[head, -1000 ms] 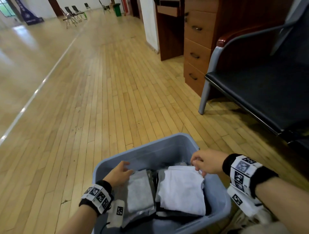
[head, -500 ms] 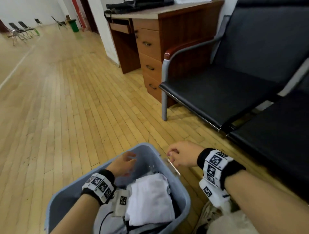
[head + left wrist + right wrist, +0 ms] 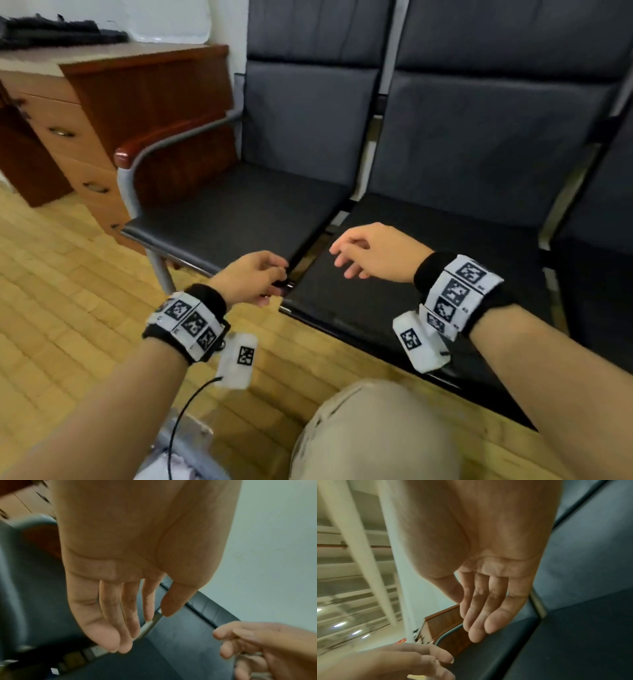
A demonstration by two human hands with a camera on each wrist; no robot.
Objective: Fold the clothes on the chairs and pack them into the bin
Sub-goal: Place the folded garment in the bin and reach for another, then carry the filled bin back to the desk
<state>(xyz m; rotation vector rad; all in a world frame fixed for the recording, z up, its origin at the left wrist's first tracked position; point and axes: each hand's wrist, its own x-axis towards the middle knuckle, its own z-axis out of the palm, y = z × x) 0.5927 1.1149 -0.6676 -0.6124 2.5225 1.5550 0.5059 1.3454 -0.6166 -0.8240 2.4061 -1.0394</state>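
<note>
Both of my hands hover empty over the front edge of a row of black chairs. My left hand (image 3: 270, 277) hangs with loosely curled fingers at the front corner of the left seat (image 3: 233, 212). My right hand (image 3: 346, 253) is relaxed above the middle seat (image 3: 428, 260). In the wrist views the left hand (image 3: 137, 622) and the right hand (image 3: 476, 615) hold nothing. No clothes lie on the seats I can see. Only a grey corner of the bin (image 3: 185, 435) shows at the bottom edge, with white cloth (image 3: 164, 469) in it.
A wooden desk with drawers (image 3: 85, 137) stands left of the chairs, with dark items (image 3: 51, 31) on top. A wooden armrest (image 3: 164, 137) bounds the left seat. My knee in beige trousers (image 3: 373, 431) is low in view, over the wood floor (image 3: 68, 308).
Both hands left the folded clothes in the bin and rose to the right, in front of the chairs. My view swung from the bin up to the empty seats.
</note>
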